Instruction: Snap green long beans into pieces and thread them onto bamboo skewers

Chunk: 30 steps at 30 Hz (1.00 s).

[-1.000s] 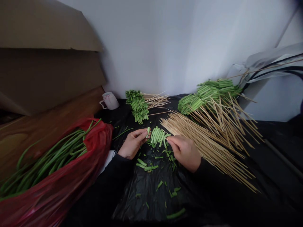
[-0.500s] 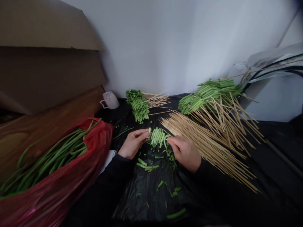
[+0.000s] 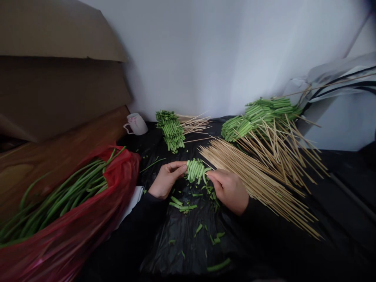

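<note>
My left hand [image 3: 167,178] is closed in a pinch against the left end of a row of short green bean pieces [image 3: 195,169] strung side by side on a thin bamboo skewer. My right hand [image 3: 227,187] is closed too, pinching the skewer at the row's right end. Both hands rest low over black plastic sheeting [image 3: 188,235]. Cut green scraps [image 3: 180,205] lie scattered just below the hands.
Loose bamboo skewers [image 3: 258,178] fan out to the right. Finished bean skewers lie in a pile at the back centre [image 3: 172,131] and another at the back right [image 3: 258,115]. A red bag of long green beans [image 3: 73,207] sits left, beside a white mug [image 3: 135,124] and cardboard boxes [image 3: 55,70].
My left hand has pushed the single bean piece it held at its fingertips up against the row. The right hand has barely moved.
</note>
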Motion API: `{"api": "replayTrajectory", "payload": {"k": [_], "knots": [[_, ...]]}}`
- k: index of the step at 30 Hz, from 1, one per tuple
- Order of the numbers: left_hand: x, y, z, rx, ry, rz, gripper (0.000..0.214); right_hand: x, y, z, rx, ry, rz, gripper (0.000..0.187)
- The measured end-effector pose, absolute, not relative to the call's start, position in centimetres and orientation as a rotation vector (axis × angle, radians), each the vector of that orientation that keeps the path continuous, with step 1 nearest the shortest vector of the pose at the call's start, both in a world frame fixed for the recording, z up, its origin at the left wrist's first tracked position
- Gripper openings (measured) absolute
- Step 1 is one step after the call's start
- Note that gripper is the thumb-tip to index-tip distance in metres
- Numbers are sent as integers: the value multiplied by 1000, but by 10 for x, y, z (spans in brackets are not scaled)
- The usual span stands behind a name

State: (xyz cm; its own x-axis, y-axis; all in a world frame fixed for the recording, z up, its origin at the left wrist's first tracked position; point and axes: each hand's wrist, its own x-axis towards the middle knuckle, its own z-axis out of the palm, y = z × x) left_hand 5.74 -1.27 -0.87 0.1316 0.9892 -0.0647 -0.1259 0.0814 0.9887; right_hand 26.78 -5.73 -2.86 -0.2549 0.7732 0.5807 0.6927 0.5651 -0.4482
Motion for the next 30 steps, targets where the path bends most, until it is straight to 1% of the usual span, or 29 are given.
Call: {"api": "replayTrajectory", "payload": {"k": [8, 24, 30], "knots": [[58, -14, -2, 1011, 1032, 1115, 33, 267, -58, -27, -1170, -1980, 157, 25], [56, -14, -3, 928, 984, 1126, 27, 266, -61, -26, -1171, -1987, 144, 25], [60, -15, -3, 921, 1023, 1119, 31, 267, -60, -28, -1151, -1987, 158, 24]]}}
